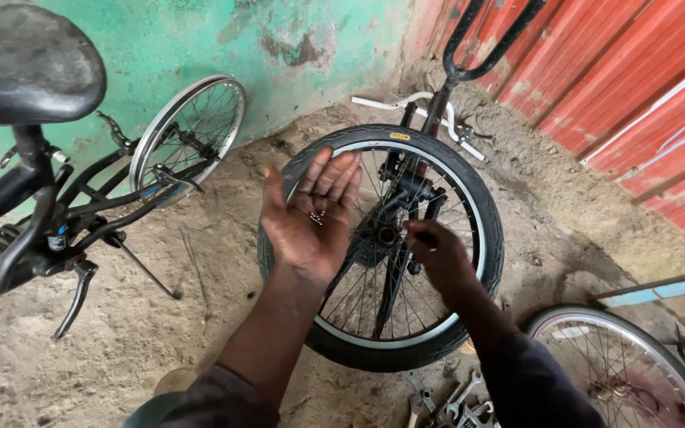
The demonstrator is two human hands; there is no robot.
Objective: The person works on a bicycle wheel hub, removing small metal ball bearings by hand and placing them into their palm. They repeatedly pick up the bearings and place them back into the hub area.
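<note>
My left hand [311, 214] is held palm up in front of me, fingers together, with several small steel bearing balls [316, 215] lying in the palm. My right hand [436, 254] reaches to the hub [387, 235] of a bicycle wheel with a black tyre [445, 162], fingertips pinched close at the axle; whether they hold anything I cannot tell. The wheel stands upright on the dirt floor, held in the fork of an upturned black bicycle frame [441, 95].
A black bicycle with saddle [25, 63], kickstand and a bare silver rim [192, 127] stands at the left against a green wall. A second spoked wheel [620, 364] lies at the lower right. Wrenches [457, 400] lie on the ground near my knees. Red corrugated sheeting [628, 87] closes the right side.
</note>
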